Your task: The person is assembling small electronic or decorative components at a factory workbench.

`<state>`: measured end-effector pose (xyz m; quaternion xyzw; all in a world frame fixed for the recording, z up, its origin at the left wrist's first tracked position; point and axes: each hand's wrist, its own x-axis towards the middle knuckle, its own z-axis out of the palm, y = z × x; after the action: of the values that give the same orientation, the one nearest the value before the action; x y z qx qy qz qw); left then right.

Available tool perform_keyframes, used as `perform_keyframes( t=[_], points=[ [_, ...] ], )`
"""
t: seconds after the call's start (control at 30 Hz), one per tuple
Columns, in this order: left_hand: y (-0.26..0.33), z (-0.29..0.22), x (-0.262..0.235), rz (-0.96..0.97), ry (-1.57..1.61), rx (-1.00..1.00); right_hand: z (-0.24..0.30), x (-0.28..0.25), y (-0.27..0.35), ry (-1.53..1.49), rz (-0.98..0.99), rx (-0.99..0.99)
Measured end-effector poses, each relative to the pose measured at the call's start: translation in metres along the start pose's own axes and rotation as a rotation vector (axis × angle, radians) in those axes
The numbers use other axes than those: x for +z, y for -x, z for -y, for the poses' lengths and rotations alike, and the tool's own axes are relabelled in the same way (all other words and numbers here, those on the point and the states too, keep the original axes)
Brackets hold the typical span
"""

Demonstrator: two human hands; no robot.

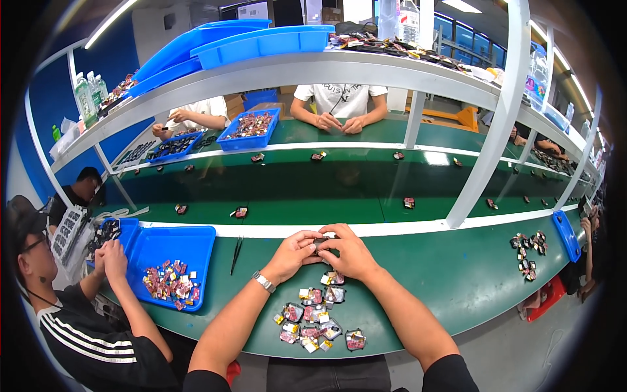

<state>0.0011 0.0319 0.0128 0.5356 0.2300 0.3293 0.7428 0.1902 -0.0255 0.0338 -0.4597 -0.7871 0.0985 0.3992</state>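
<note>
Over the green table, my left hand (291, 255) and my right hand (351, 252) meet, both with fingers closed around a small dark casing (321, 242). Much of the casing is hidden by the fingers. Just below the hands lies a loose group of small electronic units (313, 314), black-rimmed shells with red circuit boards and white or yellow parts. A watch with a metal band (264, 281) is on my left wrist. Black tweezers (236, 254) lie to the left of my left hand.
A blue tray (208, 251) of red circuit boards (171, 282) stands at left, beside a co-worker (91, 326). Beyond a white rail (392, 226), spaced units lie on a green belt (313, 189). A white post (486, 130) rises at right, near another group of units (528, 251).
</note>
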Motion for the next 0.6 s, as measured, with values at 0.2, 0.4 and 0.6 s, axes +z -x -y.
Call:
perform_keyframes(
  t=[0.2,0.4,0.6],
  points=[
    [0.001,0.004,-0.004,0.000,0.045,0.020,0.001,0.011,0.001,-0.042,-0.094,0.015],
    [-0.001,0.006,-0.001,-0.030,-0.005,0.043,-0.003,0.016,0.002,-0.013,-0.139,0.039],
    [0.000,0.007,-0.007,-0.016,0.098,0.025,0.000,0.017,0.001,-0.022,-0.147,0.057]
  ],
)
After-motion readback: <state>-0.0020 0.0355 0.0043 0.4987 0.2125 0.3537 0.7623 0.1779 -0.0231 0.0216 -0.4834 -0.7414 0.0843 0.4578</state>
